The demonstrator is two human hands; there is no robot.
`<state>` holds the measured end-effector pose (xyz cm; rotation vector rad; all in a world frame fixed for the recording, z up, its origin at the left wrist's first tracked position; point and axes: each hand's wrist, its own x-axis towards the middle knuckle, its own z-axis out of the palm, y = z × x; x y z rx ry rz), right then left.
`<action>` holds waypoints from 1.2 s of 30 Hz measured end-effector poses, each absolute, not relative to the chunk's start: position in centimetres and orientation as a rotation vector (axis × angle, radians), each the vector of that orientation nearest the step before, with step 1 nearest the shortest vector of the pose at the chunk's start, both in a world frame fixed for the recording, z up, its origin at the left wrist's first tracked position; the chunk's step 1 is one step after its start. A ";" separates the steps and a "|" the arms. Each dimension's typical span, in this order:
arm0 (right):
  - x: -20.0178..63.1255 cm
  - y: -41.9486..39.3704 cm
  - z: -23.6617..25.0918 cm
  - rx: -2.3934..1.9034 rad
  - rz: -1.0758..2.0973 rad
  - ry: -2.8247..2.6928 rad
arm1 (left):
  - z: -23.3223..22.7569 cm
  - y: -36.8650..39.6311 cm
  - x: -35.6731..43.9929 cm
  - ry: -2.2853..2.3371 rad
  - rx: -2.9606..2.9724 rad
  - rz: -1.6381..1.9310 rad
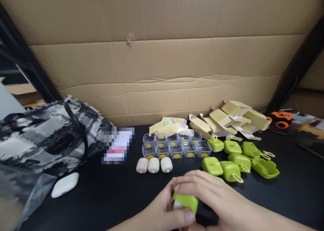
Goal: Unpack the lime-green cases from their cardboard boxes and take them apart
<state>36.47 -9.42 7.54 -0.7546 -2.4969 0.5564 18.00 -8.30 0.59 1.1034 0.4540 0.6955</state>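
Low in the middle, a small glossy green case (190,201) with a white part showing at its lower left sits between both hands. My left hand (168,207) grips it from the left, thumb across its lower front. My right hand (210,194) curls over its top and right side, fingertips at the upper edge. Similar green cases (212,166), several with pale yellow loops, lie just beyond my right hand; one green shell (265,168) is hollow side up. Three whitish rounded pieces (154,165) stand in a row ahead of my hands.
Two rows of clear plastic cups (176,150) with yellow stickers stand behind the white pieces. Cream cartons (225,118) are heaped against the cardboard wall (164,62). Leftward are a white mouse-like object (65,184) and a frayed checked bag (50,140). An orange-wheeled toy (282,118) sits far right.
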 end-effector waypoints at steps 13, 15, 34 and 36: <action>36.3 -10.1 8.5 -0.710 0.629 -2.489 | 1.0 -8.9 17.9 0.450 1.238 0.658; 36.1 -10.1 8.4 -0.697 0.628 -2.470 | 1.3 -9.1 18.0 0.475 1.215 0.656; 37.8 -10.0 9.9 -0.579 0.831 -2.651 | 5.4 -8.6 16.7 0.409 1.425 0.244; 38.1 -9.7 10.0 -0.553 0.896 -2.625 | 5.0 -8.6 16.7 0.363 1.344 0.227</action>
